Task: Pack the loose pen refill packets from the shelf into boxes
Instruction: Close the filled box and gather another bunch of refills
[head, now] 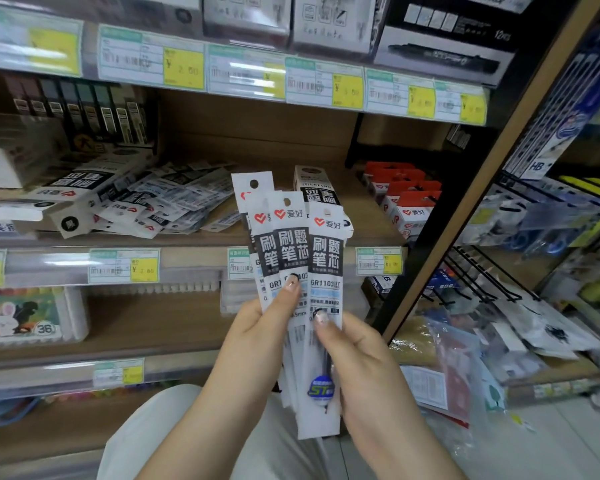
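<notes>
a fan of refill packets (321, 258) is held upright in front of the shelf (371, 216), clear of it. the left hand (257, 330) pinches the fan's lower half, thumb across the printed faces. the right hand (364, 362) pinches the front packet lower down. a loose pile (167, 202) of further packets lies on the shelf beside a flat-lying box (80, 187). an upright box (312, 183) stands behind the fan. the packets appear light, thin and flexible, with glossy film likely to slide. grip across the width near mid-length, square the edges, avoid bending.
</notes>
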